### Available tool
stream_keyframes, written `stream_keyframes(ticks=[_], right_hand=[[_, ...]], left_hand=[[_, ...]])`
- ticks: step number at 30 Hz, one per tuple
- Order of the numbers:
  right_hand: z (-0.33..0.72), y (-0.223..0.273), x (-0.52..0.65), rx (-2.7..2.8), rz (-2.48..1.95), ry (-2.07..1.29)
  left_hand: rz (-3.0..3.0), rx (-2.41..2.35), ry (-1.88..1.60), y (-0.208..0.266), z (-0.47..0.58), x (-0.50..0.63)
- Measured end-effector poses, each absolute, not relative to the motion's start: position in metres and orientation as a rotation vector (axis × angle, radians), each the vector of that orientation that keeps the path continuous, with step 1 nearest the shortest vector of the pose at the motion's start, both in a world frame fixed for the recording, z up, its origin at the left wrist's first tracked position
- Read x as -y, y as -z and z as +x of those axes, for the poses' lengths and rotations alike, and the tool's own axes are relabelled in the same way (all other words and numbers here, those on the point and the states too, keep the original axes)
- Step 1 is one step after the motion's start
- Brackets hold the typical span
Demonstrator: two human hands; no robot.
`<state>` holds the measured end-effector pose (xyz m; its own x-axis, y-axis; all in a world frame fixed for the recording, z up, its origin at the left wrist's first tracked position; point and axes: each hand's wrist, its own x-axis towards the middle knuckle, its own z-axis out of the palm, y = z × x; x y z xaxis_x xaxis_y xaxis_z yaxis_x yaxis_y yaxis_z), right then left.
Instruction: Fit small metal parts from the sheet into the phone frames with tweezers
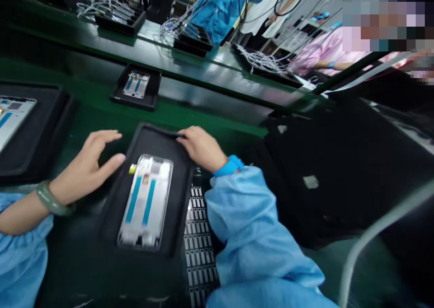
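Note:
A black tray [154, 138] lies tilted in front of me on the green work surface. In it rests a silver phone frame [158, 208] with two blue strips and a yellow tab at its upper left. My right hand [200, 147] grips the tray's far right corner, fingers curled over the rim. Left of the tray, my left hand [90, 161] has its fingers apart and holds nothing; its thumb tip is close to the tray's left edge. Partly under the tray's right side is a sheet of small silver pieces [200, 245] in rows.
At the left edge sits another black tray [44, 105] with a phone frame. Farther off, a smaller-looking tray [154, 84] holds one too. Black stacked sheets [356, 177] and a pale hose [379, 226] occupy the right. Cable-filled bins [193, 41] and several people are beyond.

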<state>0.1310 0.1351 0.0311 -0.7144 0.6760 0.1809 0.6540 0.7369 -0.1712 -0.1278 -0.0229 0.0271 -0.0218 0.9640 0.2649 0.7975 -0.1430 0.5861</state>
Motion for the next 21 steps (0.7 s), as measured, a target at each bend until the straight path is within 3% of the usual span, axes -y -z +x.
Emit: stream_keyframes(ticks=[3,8,13,17,21], right_hand=[[0.173,-0.043,-0.192,2.343,-1.580,-0.117],[0.225,-0.037,-0.247,2.002,-1.918,-0.078],[0.237,-0.024,-0.231,1.918,-1.857,-0.100],[0.237,-0.024,-0.192,1.889,-1.710,-0.151],[0.235,-0.021,-0.145,1.740,-1.505,-0.519]], left_hand=[[1.742,-2.097,-0.951,-0.032,-0.131,-0.013],[1.850,-2.237,-0.783,-0.012,-0.129,-0.087],[2.012,-2.345,-0.579,0.007,-0.135,-0.143],[2.149,-2.375,-0.430,-0.006,-0.149,-0.156],[2.340,-2.260,-0.289,-0.034,-0.157,-0.142]])
